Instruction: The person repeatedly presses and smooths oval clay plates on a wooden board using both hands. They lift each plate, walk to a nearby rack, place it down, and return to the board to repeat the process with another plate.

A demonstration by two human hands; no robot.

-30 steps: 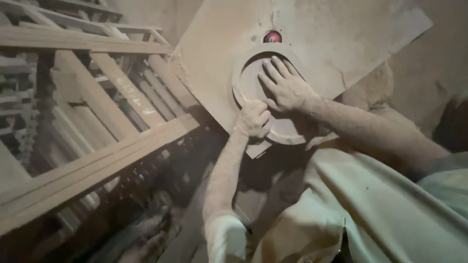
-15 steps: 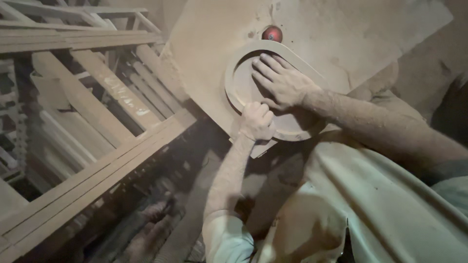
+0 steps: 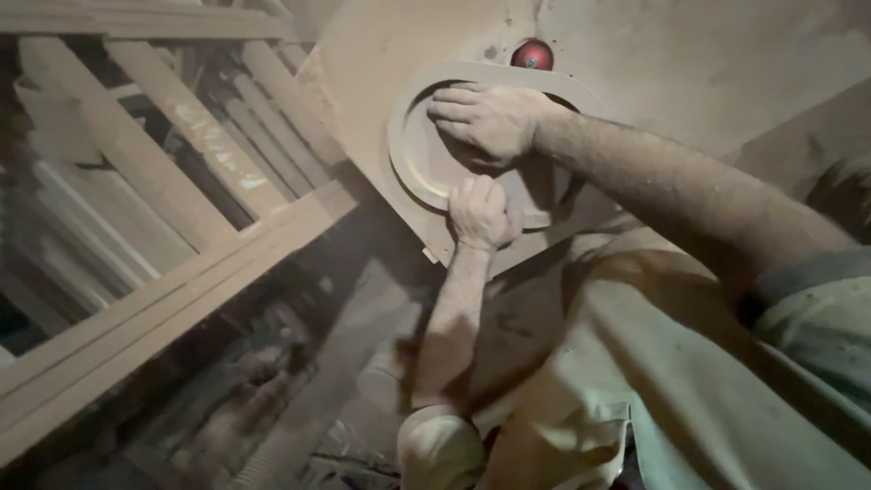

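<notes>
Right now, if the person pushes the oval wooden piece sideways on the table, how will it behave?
The oval wooden piece looks stiff and flat, so it would probably slide, not roll or tip. The dusty table may let it slip easily. The right hand lies flat on it and the left hand grips its near edge, which suggests it needs holding down.

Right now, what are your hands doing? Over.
Right hand flat on the oval wooden piece. Left hand gripping its near edge. Red knob just beyond; nothing blocking.
</notes>
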